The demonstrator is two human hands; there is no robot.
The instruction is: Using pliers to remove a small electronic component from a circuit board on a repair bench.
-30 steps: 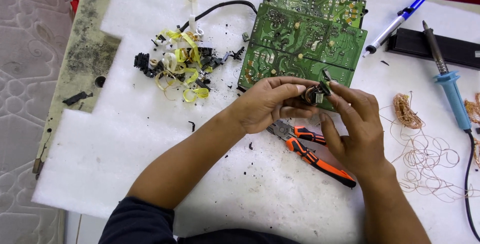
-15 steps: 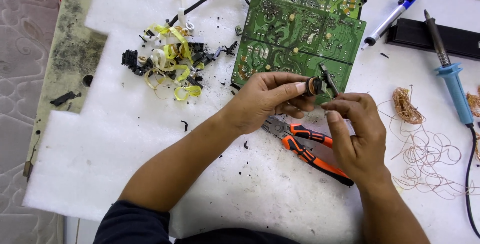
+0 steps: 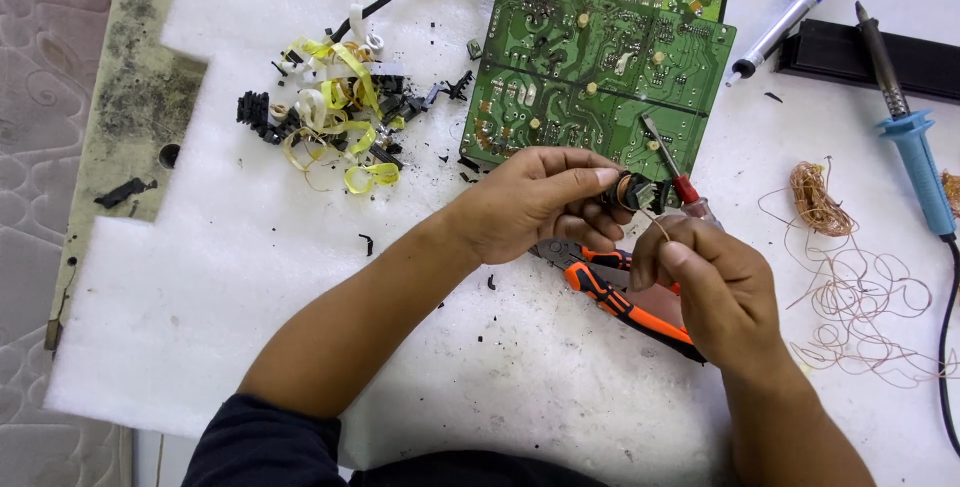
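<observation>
A white foam sheet (image 3: 250, 277) covers the table, with two green circuit boards (image 3: 600, 57) at the far side. In front of them, the left hand (image 3: 535, 202) pinches a small dark coil (image 3: 633, 191) in closed fingers. The right hand (image 3: 715, 282), just right of it, is closed on a thin copper wire (image 3: 660, 227), which runs up-left to the coil.
</observation>
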